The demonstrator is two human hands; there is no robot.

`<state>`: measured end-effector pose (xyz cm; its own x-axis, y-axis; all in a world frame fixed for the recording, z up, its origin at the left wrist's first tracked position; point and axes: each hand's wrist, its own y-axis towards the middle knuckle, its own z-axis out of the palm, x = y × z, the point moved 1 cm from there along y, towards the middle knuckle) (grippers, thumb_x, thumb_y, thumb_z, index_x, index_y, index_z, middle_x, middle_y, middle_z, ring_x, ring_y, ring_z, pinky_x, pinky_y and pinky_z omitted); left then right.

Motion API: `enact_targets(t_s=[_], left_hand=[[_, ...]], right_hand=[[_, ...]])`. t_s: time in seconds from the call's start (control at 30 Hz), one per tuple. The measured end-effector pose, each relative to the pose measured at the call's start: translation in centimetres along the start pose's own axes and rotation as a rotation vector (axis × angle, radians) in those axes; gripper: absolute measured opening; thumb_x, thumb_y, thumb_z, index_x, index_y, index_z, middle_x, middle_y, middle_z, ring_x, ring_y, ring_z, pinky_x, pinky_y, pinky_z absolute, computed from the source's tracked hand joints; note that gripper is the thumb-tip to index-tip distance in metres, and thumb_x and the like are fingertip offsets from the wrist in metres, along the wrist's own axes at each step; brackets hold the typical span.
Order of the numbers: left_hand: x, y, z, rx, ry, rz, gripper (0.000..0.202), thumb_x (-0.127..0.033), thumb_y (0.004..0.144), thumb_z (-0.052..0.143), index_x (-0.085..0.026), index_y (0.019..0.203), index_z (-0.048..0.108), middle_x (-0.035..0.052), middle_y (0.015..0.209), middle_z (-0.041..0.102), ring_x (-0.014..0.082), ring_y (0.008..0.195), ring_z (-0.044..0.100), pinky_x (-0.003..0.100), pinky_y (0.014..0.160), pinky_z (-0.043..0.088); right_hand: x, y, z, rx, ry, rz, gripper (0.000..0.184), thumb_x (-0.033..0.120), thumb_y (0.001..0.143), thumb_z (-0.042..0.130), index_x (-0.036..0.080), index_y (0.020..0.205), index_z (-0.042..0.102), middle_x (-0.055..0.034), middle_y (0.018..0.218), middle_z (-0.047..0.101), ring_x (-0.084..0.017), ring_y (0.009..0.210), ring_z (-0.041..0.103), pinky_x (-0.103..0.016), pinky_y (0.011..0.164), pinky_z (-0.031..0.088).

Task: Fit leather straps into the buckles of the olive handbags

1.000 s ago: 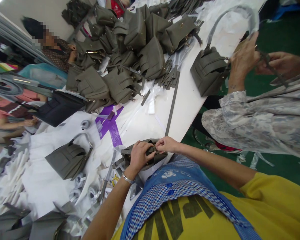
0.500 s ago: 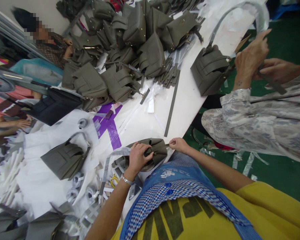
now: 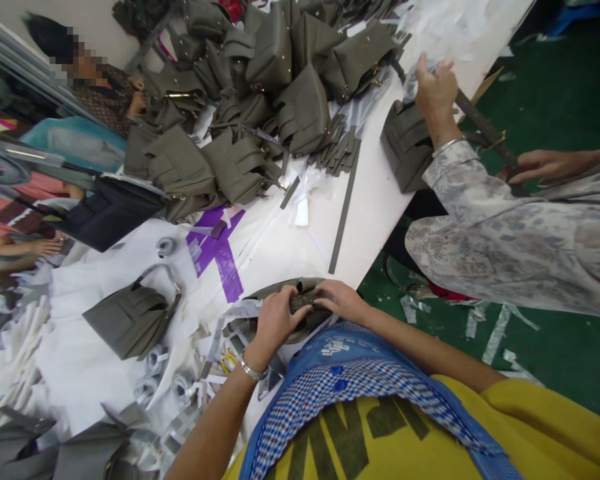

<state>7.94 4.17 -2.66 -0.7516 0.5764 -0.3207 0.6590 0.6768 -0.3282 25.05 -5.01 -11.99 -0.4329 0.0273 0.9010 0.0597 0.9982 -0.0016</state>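
Note:
An olive-grey handbag (image 3: 280,291) lies at the near edge of the white table (image 3: 380,200), right in front of my blue checked apron. My left hand (image 3: 275,321) is closed over the bag's top, fingers curled on it. My right hand (image 3: 341,299) presses on the bag's right end, fingers bent over it and touching my left hand's fingertips. Grey strap pieces (image 3: 230,328) and wrapping lie beside the bag at the left.
A heap of the same handbags (image 3: 260,87) fills the far table. Another bag (image 3: 130,318) lies at the left on white paper. A co-worker in a patterned sleeve (image 3: 505,227) at the right handles a bag (image 3: 405,143) and a strap. Other people sit at the far left.
My right hand moved left from the bag's right tip onto the bag, meeting my left hand. The co-worker's hand dropped the raised handle and reached onto the table.

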Motion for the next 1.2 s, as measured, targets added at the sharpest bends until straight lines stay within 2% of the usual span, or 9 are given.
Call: enact_targets(t_s=[0.07,0.17,0.37,0.47,0.7,0.87,0.97,1.2], left_hand=[[0.0,-0.1,0.3,0.039,-0.022,-0.075,0.041,-0.053,0.079,0.063,-0.022,0.105,0.057,0.0039,0.092,0.070,0.0242,0.085,0.065,0.033,0.075,0.046],[0.4,0.0,0.7,0.081,-0.108,-0.134,0.036,-0.049,0.079,0.064,-0.022,0.103,0.061,0.0040,0.095,0.072,0.0233,0.089,0.067,0.030,0.074,0.046],[1.9,1.2,0.9,0.128,-0.297,-0.151,0.035,-0.041,0.076,0.067,-0.017,0.103,0.068,0.0068,0.095,0.073,0.0221,0.089,0.068,0.029,0.077,0.049],[2.0,1.5,1.2,0.155,-0.309,-0.170,0.037,-0.038,0.075,0.066,-0.016,0.105,0.068,0.0081,0.094,0.074,0.0229,0.088,0.068,0.030,0.078,0.050],[1.7,1.8,2.0,0.137,-0.267,-0.202,0.037,-0.039,0.071,0.068,-0.015,0.100,0.068,0.0086,0.091,0.073,0.0239,0.087,0.067,0.030,0.076,0.050],[1.6,1.7,2.5,0.092,-0.343,-0.197,0.028,-0.028,0.072,0.064,-0.015,0.097,0.066,0.0051,0.084,0.072,0.0197,0.079,0.067,0.027,0.071,0.049],[1.4,1.5,2.6,0.087,-0.401,-0.179,0.024,-0.025,0.074,0.062,-0.016,0.096,0.065,0.0038,0.087,0.072,0.0195,0.081,0.067,0.026,0.070,0.048],[1.1,1.4,3.0,0.040,-0.443,-0.169,0.026,-0.022,0.074,0.061,-0.017,0.099,0.064,0.0046,0.093,0.072,0.0204,0.087,0.067,0.029,0.077,0.049]], right_hand=[[0.3,0.3,0.5,0.029,0.095,0.037,0.017,0.032,0.083,0.064,0.018,0.093,0.064,-0.0038,0.089,0.065,-0.018,0.084,0.060,-0.031,0.079,0.047],[0.1,0.5,1.1,0.083,0.254,0.112,0.016,0.033,0.080,0.065,0.017,0.083,0.066,-0.0015,0.077,0.062,-0.015,0.071,0.058,-0.026,0.067,0.046],[0.0,0.9,1.9,0.083,0.425,0.262,0.021,0.035,0.079,0.063,0.016,0.084,0.070,-0.0007,0.068,0.063,-0.014,0.063,0.056,-0.023,0.058,0.042],[0.0,0.9,2.2,0.060,0.388,0.256,0.020,0.034,0.079,0.062,0.016,0.084,0.071,-0.0010,0.070,0.066,-0.014,0.064,0.058,-0.023,0.059,0.043],[0.3,0.6,2.2,0.005,0.317,0.239,0.015,0.028,0.077,0.064,0.018,0.084,0.073,-0.0015,0.078,0.071,-0.016,0.073,0.063,-0.024,0.068,0.046],[0.5,0.5,2.4,-0.011,0.385,0.258,0.014,0.028,0.078,0.063,0.018,0.085,0.070,-0.0012,0.077,0.070,-0.016,0.073,0.064,-0.024,0.068,0.047],[0.6,0.6,2.5,-0.004,0.398,0.253,0.014,0.027,0.079,0.062,0.018,0.087,0.069,-0.0011,0.078,0.069,-0.016,0.073,0.063,-0.024,0.068,0.047],[1.3,0.8,2.2,-0.031,0.254,0.162,0.011,0.017,0.077,0.062,0.020,0.087,0.066,-0.0003,0.081,0.065,-0.015,0.075,0.059,-0.025,0.071,0.046]])
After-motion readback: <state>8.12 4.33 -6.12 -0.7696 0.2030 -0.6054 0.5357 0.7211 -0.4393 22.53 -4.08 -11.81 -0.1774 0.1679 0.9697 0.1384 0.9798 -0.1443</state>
